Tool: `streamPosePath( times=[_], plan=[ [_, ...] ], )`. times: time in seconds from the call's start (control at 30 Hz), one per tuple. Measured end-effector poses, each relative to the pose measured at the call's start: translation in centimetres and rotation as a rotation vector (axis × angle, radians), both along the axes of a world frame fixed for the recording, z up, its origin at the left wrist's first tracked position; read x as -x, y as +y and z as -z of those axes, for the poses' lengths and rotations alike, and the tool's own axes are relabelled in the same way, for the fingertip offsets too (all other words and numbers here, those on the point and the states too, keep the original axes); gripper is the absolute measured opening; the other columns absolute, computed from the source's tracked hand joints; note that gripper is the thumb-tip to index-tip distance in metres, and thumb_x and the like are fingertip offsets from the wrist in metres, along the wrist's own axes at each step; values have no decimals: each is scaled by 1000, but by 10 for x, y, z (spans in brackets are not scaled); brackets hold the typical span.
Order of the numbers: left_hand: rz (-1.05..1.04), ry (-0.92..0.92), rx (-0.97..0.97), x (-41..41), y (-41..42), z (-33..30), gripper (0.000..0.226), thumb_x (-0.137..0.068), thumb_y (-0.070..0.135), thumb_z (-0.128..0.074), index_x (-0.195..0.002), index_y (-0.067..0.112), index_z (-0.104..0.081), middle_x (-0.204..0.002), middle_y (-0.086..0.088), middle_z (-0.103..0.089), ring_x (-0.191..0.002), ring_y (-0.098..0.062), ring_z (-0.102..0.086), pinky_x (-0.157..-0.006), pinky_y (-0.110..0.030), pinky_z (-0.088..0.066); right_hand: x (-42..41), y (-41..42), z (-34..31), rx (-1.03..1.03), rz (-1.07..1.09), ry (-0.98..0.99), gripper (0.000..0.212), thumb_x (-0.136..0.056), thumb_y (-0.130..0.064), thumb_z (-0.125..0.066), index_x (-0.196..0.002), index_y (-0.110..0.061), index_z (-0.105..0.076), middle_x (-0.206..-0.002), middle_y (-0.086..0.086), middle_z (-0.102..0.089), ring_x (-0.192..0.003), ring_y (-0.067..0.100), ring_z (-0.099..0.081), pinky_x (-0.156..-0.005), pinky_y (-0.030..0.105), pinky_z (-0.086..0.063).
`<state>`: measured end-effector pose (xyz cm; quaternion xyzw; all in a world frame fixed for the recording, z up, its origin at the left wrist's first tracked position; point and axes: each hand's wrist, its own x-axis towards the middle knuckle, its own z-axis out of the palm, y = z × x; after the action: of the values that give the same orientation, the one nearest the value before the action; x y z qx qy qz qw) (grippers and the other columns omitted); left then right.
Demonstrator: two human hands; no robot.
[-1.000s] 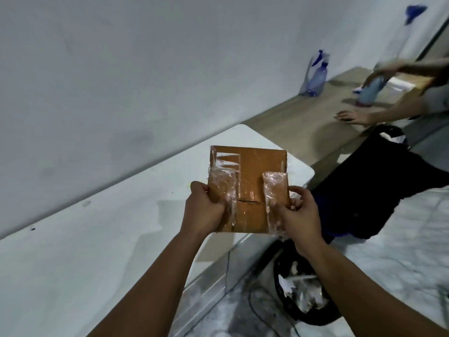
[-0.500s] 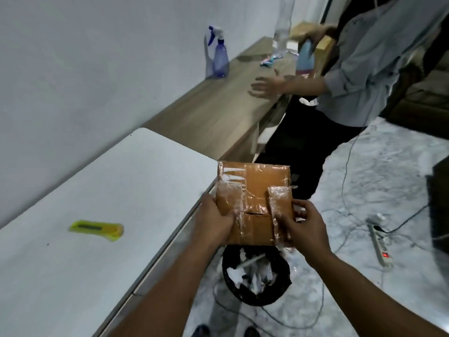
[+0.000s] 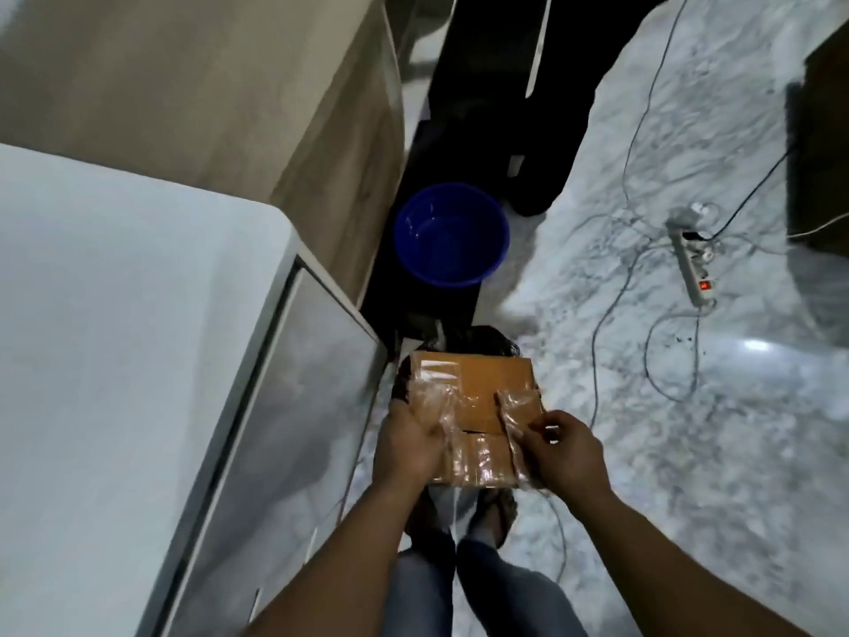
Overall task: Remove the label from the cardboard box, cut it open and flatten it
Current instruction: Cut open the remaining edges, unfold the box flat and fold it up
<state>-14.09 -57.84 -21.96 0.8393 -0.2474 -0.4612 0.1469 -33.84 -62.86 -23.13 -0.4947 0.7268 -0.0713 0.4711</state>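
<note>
I hold a small brown cardboard box (image 3: pixel 494 383), flat and wrapped in strips of clear tape, over the floor to the right of the white table (image 3: pixel 115 337). My left hand (image 3: pixel 409 441) grips its left side with the thumb on a crinkled tape strip. My right hand (image 3: pixel 563 452) holds the right side, fingers pinching the tape strip there. The box hangs right above a black bin (image 3: pixel 498 342), which it mostly hides. No label shows on the side facing me.
A blue bucket (image 3: pixel 452 234) stands on the floor beyond the bin, beside a wooden bench (image 3: pixel 206 85). Another person's dark trouser legs (image 3: pixel 528 85) stand further back. A white power strip (image 3: pixel 691 259) and several cables lie on the marble floor at right. My feet (image 3: pixel 491 508) are below the box.
My view has tilted down from the wall and table to the floor. The box, still in both hands, has moved off the table's end and over the bin.
</note>
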Motion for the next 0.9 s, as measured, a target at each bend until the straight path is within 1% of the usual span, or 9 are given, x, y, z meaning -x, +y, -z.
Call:
streamPosePath(
  times=[0.13,0.27,0.33,0.4,0.5,0.6,0.7,0.77,0.9],
  plan=[
    [25,7,-87,-2,-8,77,50,-91,32,-71,-131,8,-54,-122,-11,-69,-110,-31,-67,-89,-36,-55,-1,-4,75,-62,-59,80,20,-78,-34,-77,-85,-18,-68,-77,-2,-69,-75,20,-67,-72,39,-57],
    [57,-46,-121,-4,-16,145,45,-94,34,-69,-131,10,-59,-126,-12,-69,-113,-31,-66,-90,-34,-53,-7,-15,140,-26,-189,121,25,-81,-35,-76,-88,-11,-70,-77,0,-66,-73,19,-61,-65,27,-45],
    [124,-95,-99,-4,-20,173,42,-97,33,-66,-134,16,-61,-127,-9,-69,-115,-30,-65,-87,-29,-49,-9,-18,171,-7,-250,148,25,-84,-34,-72,-87,-8,-72,-81,7,-70,-76,25,-63,-64,27,-43],
    [192,-141,-81,-2,-25,192,37,-100,34,-61,-134,22,-65,-121,-8,-72,-109,-29,-67,-81,-26,-47,-11,-21,196,-4,-331,215,25,-87,-36,-65,-90,-13,-73,-95,15,-67,-85,30,-62,-67,28,-44],
    [271,-216,-96,1,-26,221,34,-101,37,-58,-117,12,-74,-107,-14,-74,-97,-31,-70,-74,-32,-52,-14,-26,217,25,-441,292,20,-90,-29,-60,-95,-16,-75,-104,16,-56,-85,36,-61,-76,35,-51],
    [322,-269,-156,1,-22,244,28,-101,31,-58,-109,12,-77,-101,-12,-75,-93,-28,-72,-67,-28,-47,-15,-29,227,17,-545,307,17,-86,-19,-61,-92,-14,-76,-105,14,-58,-82,36,-63,-78,35,-53],
    [449,-341,-158,2,-16,257,24,-102,20,-54,-109,13,-76,-102,-9,-75,-92,-23,-72,-73,-30,-54,-16,-26,237,-58,-666,320,12,-81,-16,-64,-86,-17,-74,-108,9,-62,-83,28,-64,-78,28,-51],
    [477,-357,-115,4,-16,262,23,-100,15,-55,-110,13,-75,-103,-10,-72,-92,-24,-70,-75,-32,-58,-21,-27,243,-61,-669,304,14,-86,-20,-59,-86,-15,-72,-105,9,-62,-86,27,-62,-79,28,-49],
    [540,-407,-78,4,-24,269,26,-98,9,-54,-116,13,-72,-125,-7,-63,-105,-24,-62,-90,-32,-54,-30,-30,251,-100,-637,285,23,-89,-26,-56,-95,-8,-70,-103,11,-58,-96,29,-61,-84,29,-48]
  ],
)
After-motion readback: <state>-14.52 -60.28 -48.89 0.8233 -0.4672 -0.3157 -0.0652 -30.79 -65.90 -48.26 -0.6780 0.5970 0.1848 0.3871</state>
